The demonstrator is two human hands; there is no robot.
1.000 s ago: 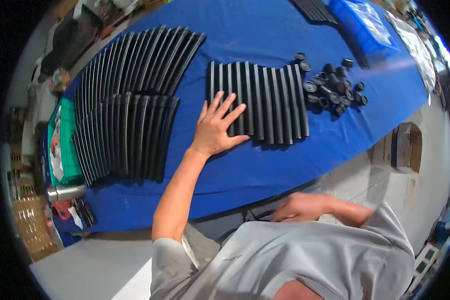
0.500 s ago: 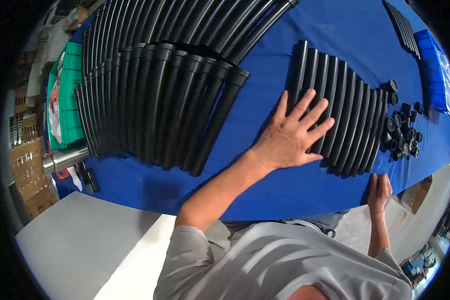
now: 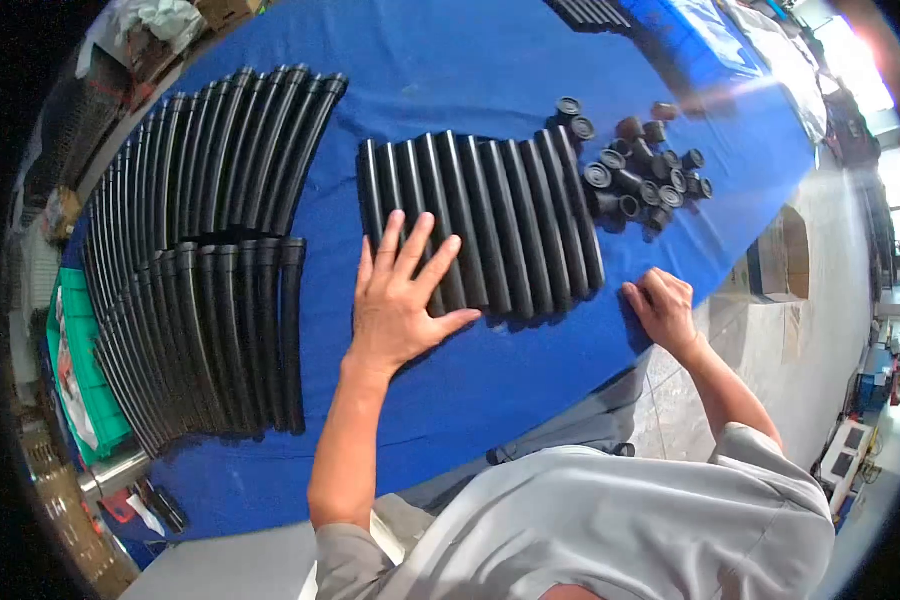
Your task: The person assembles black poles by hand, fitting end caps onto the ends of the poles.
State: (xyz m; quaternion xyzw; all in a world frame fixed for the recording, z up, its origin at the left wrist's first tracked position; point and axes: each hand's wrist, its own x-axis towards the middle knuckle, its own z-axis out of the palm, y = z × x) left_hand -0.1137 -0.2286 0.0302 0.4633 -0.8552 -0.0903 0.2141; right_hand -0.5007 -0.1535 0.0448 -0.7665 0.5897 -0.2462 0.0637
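My left hand (image 3: 398, 310) lies palm down with fingers spread on the near left end of a row of black tubes (image 3: 510, 220). These tubes sit side by side, without caps on their visible ends. My right hand (image 3: 662, 305) is curled into a fist, resting on the blue cloth near the table's front edge; no object shows in it. Beyond the right end of the row, a loose cluster of small black caps (image 3: 655, 190) is scattered.
Two rows of black tubes with collared ends, a far row (image 3: 210, 150) and a near row (image 3: 225, 340), cover the left side. A green bin (image 3: 95, 365) stands at the left edge. Far off are a blue bin (image 3: 695, 40) and more dark tubes (image 3: 585, 14).
The view has turned to the right, so the table and tubes appear shifted left. My left hand stays spread on the tubes, and my right hand remains a fist near the table edge.
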